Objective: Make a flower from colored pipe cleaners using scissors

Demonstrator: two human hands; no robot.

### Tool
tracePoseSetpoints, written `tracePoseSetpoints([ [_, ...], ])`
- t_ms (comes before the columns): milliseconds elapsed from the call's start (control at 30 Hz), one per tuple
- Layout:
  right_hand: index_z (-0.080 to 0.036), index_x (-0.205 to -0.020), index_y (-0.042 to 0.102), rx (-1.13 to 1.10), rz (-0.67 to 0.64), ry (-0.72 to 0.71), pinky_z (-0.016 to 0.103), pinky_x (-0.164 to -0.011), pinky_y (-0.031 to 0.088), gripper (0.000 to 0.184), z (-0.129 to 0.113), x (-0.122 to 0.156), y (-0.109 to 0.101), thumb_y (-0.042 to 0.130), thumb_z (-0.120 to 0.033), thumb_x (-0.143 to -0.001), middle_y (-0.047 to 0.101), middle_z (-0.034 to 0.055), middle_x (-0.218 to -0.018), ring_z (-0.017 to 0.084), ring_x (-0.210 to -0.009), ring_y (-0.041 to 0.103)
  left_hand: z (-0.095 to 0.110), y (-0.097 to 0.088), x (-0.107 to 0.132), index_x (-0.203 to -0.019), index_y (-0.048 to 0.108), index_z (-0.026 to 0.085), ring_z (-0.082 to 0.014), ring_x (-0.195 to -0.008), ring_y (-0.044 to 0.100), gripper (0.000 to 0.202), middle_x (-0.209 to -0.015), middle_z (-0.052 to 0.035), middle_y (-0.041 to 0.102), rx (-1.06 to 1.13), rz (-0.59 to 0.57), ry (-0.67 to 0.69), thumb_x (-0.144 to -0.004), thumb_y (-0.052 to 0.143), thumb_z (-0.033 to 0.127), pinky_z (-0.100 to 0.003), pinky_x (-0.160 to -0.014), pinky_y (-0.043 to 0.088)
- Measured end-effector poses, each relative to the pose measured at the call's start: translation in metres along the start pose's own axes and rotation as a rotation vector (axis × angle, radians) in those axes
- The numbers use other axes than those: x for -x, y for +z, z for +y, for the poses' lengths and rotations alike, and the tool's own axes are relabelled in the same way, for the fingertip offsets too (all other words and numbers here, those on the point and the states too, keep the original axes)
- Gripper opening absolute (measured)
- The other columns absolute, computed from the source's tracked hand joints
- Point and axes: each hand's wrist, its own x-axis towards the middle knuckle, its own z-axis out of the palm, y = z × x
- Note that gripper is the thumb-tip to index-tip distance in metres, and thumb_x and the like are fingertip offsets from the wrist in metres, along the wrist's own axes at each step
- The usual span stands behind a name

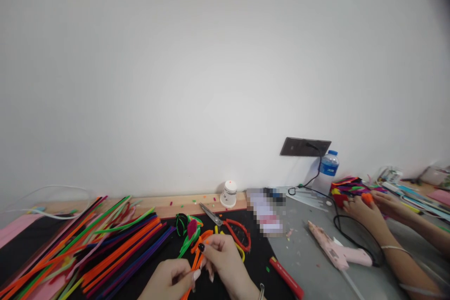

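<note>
Low in the head view, my left hand (171,280) pinches orange pipe cleaners (197,262) between thumb and fingers. My right hand (225,262), with a dark thumbnail, grips the same orange strands a little higher up, where they bend into loops. Just beyond my fingers lies a small bundle of green, black and magenta pipe cleaners (191,229). Red-handled scissors (236,233) rest behind my right hand, their blades pointing away to the left. Part of something yellow (242,253) shows beside that hand; the rest is hidden.
Many coloured pipe cleaners (119,253) are spread at left. An upturned paper cup (229,195) stands near the wall. To the right are a red tool (286,278), a pink glue gun (337,247) with a black cord, and a bottle (327,171). Another person's hands (365,213) work beyond.
</note>
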Motion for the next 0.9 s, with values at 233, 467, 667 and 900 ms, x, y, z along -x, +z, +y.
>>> tracePoseSetpoints([
  [233,-0.008,-0.069,0.061,-0.084,0.018,0.028,0.015,-0.034,0.036,0.04,-0.0042,0.0013,-0.0022,0.061,-0.049,-0.066,0.055,0.0,-0.044,0.006,-0.033,0.045,-0.002,-0.0033,0.0001,-0.053,0.047,0.018,-0.0075,-0.04,0.029,0.045,-0.045,0.009,0.031,0.134,0.082,0.084,-0.073,0.042,0.058,-0.018,-0.038,0.023],
  [467,-0.007,-0.069,0.063,-0.119,0.023,0.028,0.016,-0.035,0.038,0.041,-0.007,0.0025,-0.0001,0.061,-0.048,-0.067,0.056,0.0014,-0.043,0.007,-0.033,0.048,-0.0039,-0.002,-0.0018,-0.056,0.048,0.017,-0.0064,-0.036,0.029,0.043,-0.045,0.0098,0.03,0.132,0.082,0.068,-0.071,0.046,0.057,-0.017,-0.035,0.022],
  [667,-0.007,-0.07,0.061,-0.117,0.0,0.052,0.016,-0.037,0.04,0.039,-0.0022,0.0009,0.0004,0.064,-0.046,-0.066,0.057,0.0009,-0.044,0.006,-0.033,0.049,-0.0007,0.0015,0.0007,-0.051,0.039,0.02,-0.0086,-0.043,0.03,0.034,-0.048,0.0082,0.029,-0.002,0.042,0.107,-0.075,0.044,0.044,-0.019,-0.039,0.023],
  [900,-0.008,-0.071,0.065,-0.087,0.005,0.027,0.014,-0.036,0.038,0.037,-0.007,0.0028,-0.0004,0.062,-0.044,-0.069,0.054,-0.0003,-0.042,0.005,-0.034,0.047,0.0029,-0.0024,0.0011,-0.052,0.036,0.02,-0.0108,-0.051,0.03,0.032,-0.053,0.0066,0.03,-0.061,0.053,0.161,-0.075,0.043,0.041,-0.021,-0.048,0.025],
])
